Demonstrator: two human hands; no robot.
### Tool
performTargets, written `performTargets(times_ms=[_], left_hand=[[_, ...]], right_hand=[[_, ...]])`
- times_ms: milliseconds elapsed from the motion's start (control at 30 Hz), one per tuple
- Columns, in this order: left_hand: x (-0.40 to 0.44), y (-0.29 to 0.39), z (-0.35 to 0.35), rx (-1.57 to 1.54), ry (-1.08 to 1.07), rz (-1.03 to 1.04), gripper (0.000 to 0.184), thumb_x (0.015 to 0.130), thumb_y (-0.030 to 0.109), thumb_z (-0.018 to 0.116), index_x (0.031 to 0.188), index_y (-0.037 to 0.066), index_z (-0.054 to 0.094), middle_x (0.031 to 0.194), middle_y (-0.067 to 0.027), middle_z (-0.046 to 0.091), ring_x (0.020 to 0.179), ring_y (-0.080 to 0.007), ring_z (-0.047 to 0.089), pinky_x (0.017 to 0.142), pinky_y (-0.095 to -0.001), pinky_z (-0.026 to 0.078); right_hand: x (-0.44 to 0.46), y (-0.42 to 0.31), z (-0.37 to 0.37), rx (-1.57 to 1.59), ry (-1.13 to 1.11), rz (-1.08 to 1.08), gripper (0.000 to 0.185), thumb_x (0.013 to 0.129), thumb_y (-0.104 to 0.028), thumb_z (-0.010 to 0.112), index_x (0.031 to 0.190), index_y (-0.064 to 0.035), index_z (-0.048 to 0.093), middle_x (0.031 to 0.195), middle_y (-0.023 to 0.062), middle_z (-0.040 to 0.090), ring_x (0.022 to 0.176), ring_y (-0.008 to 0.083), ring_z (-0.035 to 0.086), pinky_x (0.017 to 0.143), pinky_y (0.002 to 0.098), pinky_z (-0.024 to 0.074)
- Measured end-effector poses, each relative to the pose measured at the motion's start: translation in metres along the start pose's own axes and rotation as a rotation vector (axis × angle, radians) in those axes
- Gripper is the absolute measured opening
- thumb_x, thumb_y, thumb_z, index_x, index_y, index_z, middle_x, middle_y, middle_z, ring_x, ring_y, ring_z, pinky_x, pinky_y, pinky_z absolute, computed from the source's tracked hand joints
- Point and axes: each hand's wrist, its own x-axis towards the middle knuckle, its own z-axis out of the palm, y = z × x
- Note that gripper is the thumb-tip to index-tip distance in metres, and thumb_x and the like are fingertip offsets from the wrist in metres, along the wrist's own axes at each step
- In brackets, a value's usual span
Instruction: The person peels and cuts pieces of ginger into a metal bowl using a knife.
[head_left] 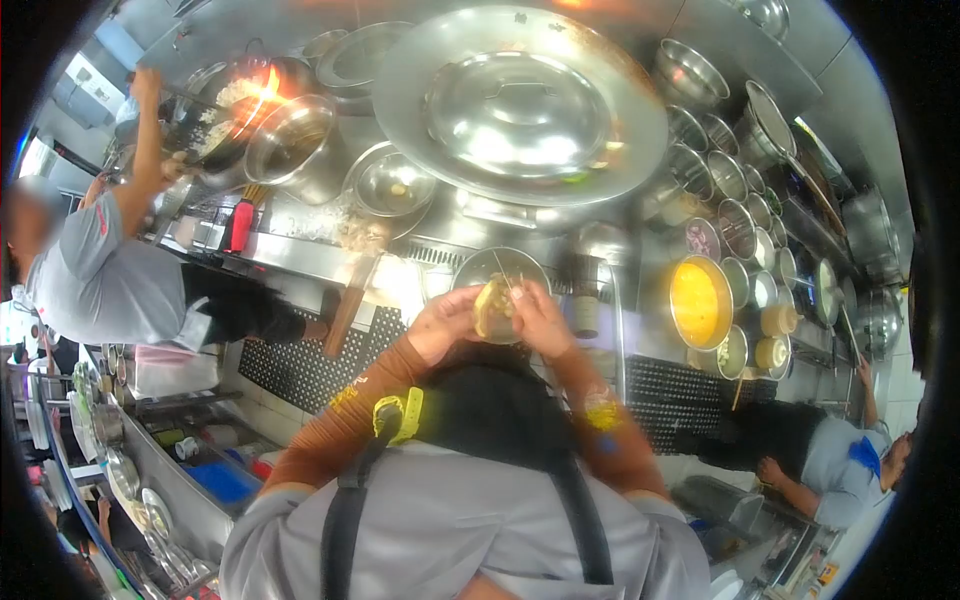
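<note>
My left hand is closed around the side of a yellowish piece of food, whose exact kind I cannot make out. On its other side my right hand has its fingertips pinched together against the food. A thin line, perhaps a stick, shows by the right fingertips. Beneath both hands is a round metal bowl, its far rim visible and much of its inside covered by the hands. A dark bottle stands just right of the bowl.
A huge metal pan with a domed lid fills the back. To the right stand several ingredient bowls, one with orange-yellow liquid. At left, a person works a flaming wok. Another person is at right.
</note>
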Motion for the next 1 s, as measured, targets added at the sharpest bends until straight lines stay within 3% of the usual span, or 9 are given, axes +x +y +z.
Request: performTargets(times_ms=[100, 200, 267, 333, 500, 633, 933, 1000], left_hand=[[0.008, -0.009, -0.011, -0.229, 0.052, -0.033, 0.041, 0.096, 0.007, 0.054, 0.136, 0.002, 0.049, 0.119, -0.0081, 0.062, 0.105, -0.017, 0.06, 0.086, -0.033, 0.052], [0.014, -0.014, -0.019, -0.314, 0.089, -0.019, 0.036, 0.097, 0.007, 0.052, 0.134, 0.002, 0.051, 0.12, -0.0088, 0.061, 0.106, -0.0185, 0.06, 0.085, -0.0337, 0.052], [0.016, -0.016, -0.02, -0.319, 0.127, -0.005, 0.034, 0.098, 0.007, 0.051, 0.131, 0.002, 0.052, 0.12, -0.0088, 0.061, 0.105, -0.0188, 0.06, 0.084, -0.0336, 0.052], [0.016, -0.016, -0.019, -0.327, 0.155, 0.008, 0.03, 0.096, 0.007, 0.053, 0.126, 0.003, 0.055, 0.115, -0.0076, 0.063, 0.101, -0.0173, 0.061, 0.081, -0.0317, 0.053], [0.017, -0.012, -0.016, -0.304, 0.149, 0.03, 0.026, 0.096, 0.006, 0.054, 0.121, 0.003, 0.058, 0.112, -0.0063, 0.064, 0.098, -0.016, 0.062, 0.078, -0.03, 0.053], [0.013, -0.011, -0.014, -0.291, 0.089, 0.025, 0.029, 0.097, 0.007, 0.052, 0.124, 0.0, 0.056, 0.114, -0.0085, 0.063, 0.098, -0.0167, 0.061, 0.08, -0.0318, 0.053], [0.005, -0.014, -0.009, -0.282, 0.096, -0.034, 0.029, 0.097, 0.009, 0.053, 0.125, 0.0, 0.057, 0.114, -0.0082, 0.065, 0.097, -0.0162, 0.062, 0.076, -0.028, 0.053], [0.005, -0.019, -0.011, -0.289, 0.116, -0.052, 0.029, 0.097, 0.009, 0.054, 0.124, 0.0, 0.057, 0.113, -0.009, 0.065, 0.097, -0.0165, 0.062, 0.075, -0.0284, 0.053]], right_hand=[[-0.01, -0.015, -0.001, 0.014, 0.004, 0.15, 0.048, 0.101, -0.033, 0.05, 0.138, -0.0025, 0.045, 0.071, -0.0016, 0.052, 0.059, 0.006, 0.046, 0.053, 0.0228, 0.0391], [-0.012, -0.019, 0.0, -0.23, -0.019, 0.075, 0.057, 0.1, -0.034, 0.052, 0.144, 0.0001, 0.039, 0.091, 0.0112, 0.065, 0.078, 0.0166, 0.063, 0.069, 0.0286, 0.0502], [-0.016, -0.019, 0.007, -0.404, -0.031, -0.039, 0.06, 0.1, -0.035, 0.052, 0.145, 0.0018, 0.037, 0.114, 0.0216, 0.061, 0.103, 0.0269, 0.061, 0.088, 0.0336, 0.0476], [-0.023, -0.026, 0.016, -0.42, -0.069, -0.159, 0.062, 0.099, -0.035, 0.052, 0.145, 0.0031, 0.036, 0.144, 0.031, 0.041, 0.137, 0.0376, 0.04, 0.111, 0.038, 0.0329], [-0.029, -0.03, 0.019, -0.455, -0.102, -0.093, 0.061, 0.099, -0.036, 0.05, 0.146, 0.0008, 0.036, 0.139, 0.0307, 0.047, 0.13, 0.0382, 0.048, 0.107, 0.0385, 0.0383], [-0.03, -0.026, 0.018, -0.532, -0.083, -0.2, 0.061, 0.099, -0.036, 0.049, 0.147, -0.0018, 0.035, 0.136, 0.0323, 0.049, 0.127, 0.0408, 0.05, 0.105, 0.0396, 0.0402], [-0.037, -0.028, 0.022, -0.718, -0.047, -0.212, 0.06, 0.1, -0.039, 0.045, 0.148, -0.0057, 0.034, 0.119, 0.0319, 0.06, 0.101, 0.0445, 0.064, 0.089, 0.044, 0.0509], [-0.035, -0.018, 0.021, -0.696, -0.016, -0.305, 0.06, 0.1, -0.04, 0.045, 0.148, -0.0071, 0.034, 0.117, 0.0312, 0.061, 0.099, 0.0449, 0.064, 0.088, 0.0453, 0.0509]])
